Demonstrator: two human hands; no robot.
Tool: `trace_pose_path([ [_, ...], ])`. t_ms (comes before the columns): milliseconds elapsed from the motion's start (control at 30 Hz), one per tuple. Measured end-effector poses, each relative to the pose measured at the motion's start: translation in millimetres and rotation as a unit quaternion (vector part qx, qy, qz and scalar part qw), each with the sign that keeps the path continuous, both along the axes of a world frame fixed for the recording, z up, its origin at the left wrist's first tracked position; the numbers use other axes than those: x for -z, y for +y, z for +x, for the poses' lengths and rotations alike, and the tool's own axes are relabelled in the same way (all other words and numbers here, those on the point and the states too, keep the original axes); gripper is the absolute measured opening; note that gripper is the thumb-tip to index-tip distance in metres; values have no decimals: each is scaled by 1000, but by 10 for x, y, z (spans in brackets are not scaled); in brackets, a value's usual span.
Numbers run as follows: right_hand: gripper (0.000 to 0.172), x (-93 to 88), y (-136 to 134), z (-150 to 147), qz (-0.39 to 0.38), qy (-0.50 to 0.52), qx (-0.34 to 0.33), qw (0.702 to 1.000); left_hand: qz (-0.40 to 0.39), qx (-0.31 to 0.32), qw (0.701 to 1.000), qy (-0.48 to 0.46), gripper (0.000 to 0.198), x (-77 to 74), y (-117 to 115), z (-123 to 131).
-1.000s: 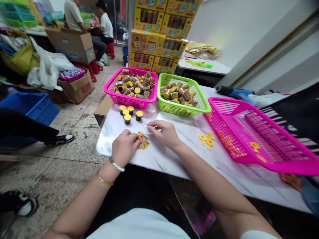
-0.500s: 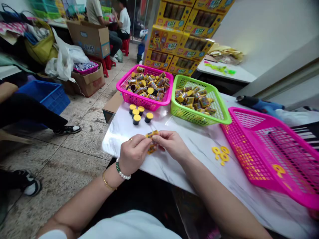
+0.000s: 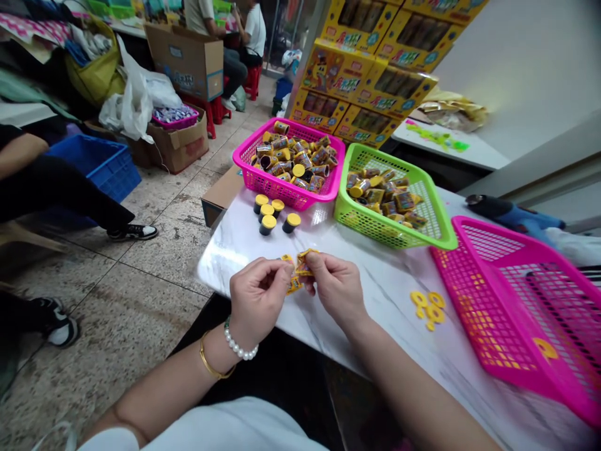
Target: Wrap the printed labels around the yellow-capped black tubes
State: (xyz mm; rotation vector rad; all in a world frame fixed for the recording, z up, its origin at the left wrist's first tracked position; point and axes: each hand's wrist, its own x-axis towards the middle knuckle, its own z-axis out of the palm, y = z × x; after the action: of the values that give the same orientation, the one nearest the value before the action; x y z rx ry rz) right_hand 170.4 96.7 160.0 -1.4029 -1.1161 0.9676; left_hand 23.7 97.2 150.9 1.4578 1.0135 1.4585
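Observation:
My right hand [image 3: 340, 289] pinches a small yellow printed plastic sleeve [image 3: 306, 262] between thumb and fingers, above the near edge of the table. Beside it, my left hand [image 3: 260, 293] is closed, thumb against forefinger, on another bit of yellow printed sleeve that is mostly hidden by the fingertips. More yellow printed film [image 3: 294, 285] shows just below, between the two hands; whether it hangs or lies on the table I cannot tell. Beyond my hands stand several small dark cups with yellow lids [image 3: 267, 224].
A pink basket [image 3: 291, 198] of wrapped cups and a green basket [image 3: 394, 235] of similar pieces stand behind. Yellow rings [image 3: 434, 300] lie right, beside another pink basket [image 3: 498, 313]. A blue heat gun [image 3: 511, 216] lies behind it. Yellow boxes [image 3: 338, 78] are stacked at the back.
My hands have moved slightly apart, and the sleeve in my right hand now shows separate from the left fingertips. The whole view has shifted, with the tabletop things appearing further right.

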Motion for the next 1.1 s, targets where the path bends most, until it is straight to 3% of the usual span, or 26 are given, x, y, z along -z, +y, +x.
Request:
trace_pose_path([
  [300, 54, 14, -18, -8, 56, -51, -12, 997, -49, 5, 999, -18, 16, 1, 19, -30],
  [500, 50, 36, -34, -22, 106, -118, -43, 986, -151, 59, 981, -111, 18, 5, 54, -39],
  [633, 49, 41, -45, -43, 141, -159, -64, 975, -196, 88, 969, -123, 21, 24, 58, -63],
  [733, 48, 59, -34, -46, 139, -178, -67, 972, -162, 84, 978, -97, 19, 64, 72, -99],
  [967, 26, 63, 17, -33, 55, -103, -58, 991, -78, 17, 996, -32, 6, 150, 106, -207],
  [1100, 18, 51, 2, -67, 119, -191, -31, 974, -76, 16, 997, 18, 13, 102, 96, -237],
])
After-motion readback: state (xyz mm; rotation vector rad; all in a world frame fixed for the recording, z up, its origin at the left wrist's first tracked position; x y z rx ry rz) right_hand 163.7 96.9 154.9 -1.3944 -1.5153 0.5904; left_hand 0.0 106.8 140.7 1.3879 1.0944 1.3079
